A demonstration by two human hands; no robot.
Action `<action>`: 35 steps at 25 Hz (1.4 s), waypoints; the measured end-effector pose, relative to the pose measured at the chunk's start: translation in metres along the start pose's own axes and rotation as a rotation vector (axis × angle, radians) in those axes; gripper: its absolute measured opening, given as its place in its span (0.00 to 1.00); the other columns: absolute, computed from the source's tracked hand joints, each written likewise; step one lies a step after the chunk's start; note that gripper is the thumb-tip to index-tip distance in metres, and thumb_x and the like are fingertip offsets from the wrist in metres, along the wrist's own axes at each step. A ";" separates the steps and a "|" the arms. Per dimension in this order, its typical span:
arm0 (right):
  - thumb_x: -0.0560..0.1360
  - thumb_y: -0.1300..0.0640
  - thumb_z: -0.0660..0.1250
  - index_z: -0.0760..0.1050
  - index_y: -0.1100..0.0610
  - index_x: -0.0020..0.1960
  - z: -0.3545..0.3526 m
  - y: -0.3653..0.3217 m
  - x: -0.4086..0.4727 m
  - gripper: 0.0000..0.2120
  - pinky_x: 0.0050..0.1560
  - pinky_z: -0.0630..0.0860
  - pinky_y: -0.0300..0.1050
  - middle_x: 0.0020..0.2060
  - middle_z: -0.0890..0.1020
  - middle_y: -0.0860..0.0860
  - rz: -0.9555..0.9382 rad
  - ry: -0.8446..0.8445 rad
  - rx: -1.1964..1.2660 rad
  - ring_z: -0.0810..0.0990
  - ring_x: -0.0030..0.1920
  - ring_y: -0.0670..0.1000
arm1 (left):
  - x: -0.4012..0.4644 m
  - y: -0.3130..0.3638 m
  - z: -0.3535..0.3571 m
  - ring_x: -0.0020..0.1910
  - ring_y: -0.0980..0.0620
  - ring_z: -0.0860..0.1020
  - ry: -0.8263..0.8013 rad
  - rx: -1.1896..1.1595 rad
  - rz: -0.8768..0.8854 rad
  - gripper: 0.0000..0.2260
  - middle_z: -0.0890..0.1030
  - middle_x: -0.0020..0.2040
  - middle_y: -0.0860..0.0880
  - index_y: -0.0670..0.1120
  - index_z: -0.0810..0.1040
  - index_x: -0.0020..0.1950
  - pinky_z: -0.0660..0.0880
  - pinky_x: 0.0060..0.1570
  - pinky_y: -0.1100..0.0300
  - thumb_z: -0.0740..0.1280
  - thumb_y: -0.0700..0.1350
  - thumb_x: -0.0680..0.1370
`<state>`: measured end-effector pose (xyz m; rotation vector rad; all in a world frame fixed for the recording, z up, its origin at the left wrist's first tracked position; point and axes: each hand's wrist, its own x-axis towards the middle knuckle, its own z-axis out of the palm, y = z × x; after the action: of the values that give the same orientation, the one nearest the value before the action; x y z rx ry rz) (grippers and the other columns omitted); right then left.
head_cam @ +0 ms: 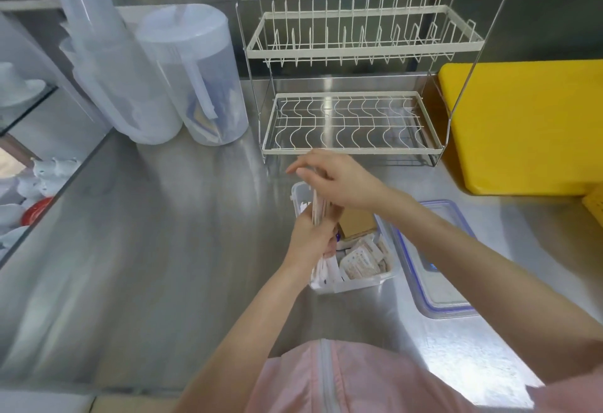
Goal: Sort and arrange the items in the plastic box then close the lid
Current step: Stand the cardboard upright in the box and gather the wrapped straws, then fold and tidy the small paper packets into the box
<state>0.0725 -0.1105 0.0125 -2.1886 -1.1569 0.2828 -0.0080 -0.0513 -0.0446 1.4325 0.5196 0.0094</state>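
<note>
Steel counter (163,249), plastic box (359,283) holding sachets (360,261), lid (437,269) beside

Person seen from above, head camera. Both forearms bare from elbow to wrist, no sleeves visible on them. Left hand (311,236) and right hand (339,181) bare: no gloves, rings, watch or bracelet showing. Fingers of the right hand slightly motion-blurred. Torso wears a pale pink garment (359,380), thin smooth fabric with soft folds. A light grey-white zipper (326,376) runs down its front, closed. Short pink sleeve edge at the right upper arm, lower right corner.
</note>
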 end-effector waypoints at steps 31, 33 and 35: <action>0.78 0.55 0.52 0.69 0.62 0.43 0.063 0.037 -0.059 0.13 0.45 0.66 0.45 0.41 0.74 0.58 0.614 -0.351 0.173 0.73 0.45 0.54 | 0.001 -0.042 -0.037 0.68 0.51 0.67 0.207 0.278 -0.168 0.22 0.66 0.72 0.46 0.46 0.61 0.72 0.61 0.59 0.64 0.59 0.43 0.78; 0.78 0.56 0.51 0.71 0.60 0.45 0.071 0.033 -0.058 0.12 0.43 0.67 0.44 0.41 0.74 0.55 0.595 -0.359 0.008 0.72 0.43 0.53 | -0.003 -0.053 -0.037 0.68 0.50 0.68 0.164 0.235 -0.170 0.21 0.67 0.71 0.47 0.47 0.63 0.71 0.62 0.63 0.62 0.59 0.45 0.79; 0.78 0.58 0.52 0.74 0.63 0.49 0.079 0.035 -0.056 0.13 0.49 0.74 0.49 0.46 0.79 0.58 0.578 -0.355 -0.071 0.77 0.47 0.57 | -0.003 -0.056 -0.037 0.61 0.53 0.73 0.143 0.157 -0.131 0.16 0.73 0.67 0.48 0.49 0.69 0.67 0.68 0.62 0.58 0.59 0.44 0.78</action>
<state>0.0263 -0.1353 -0.0760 -2.5693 -0.6785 0.9158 -0.0405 -0.0269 -0.0978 1.5552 0.7443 -0.0342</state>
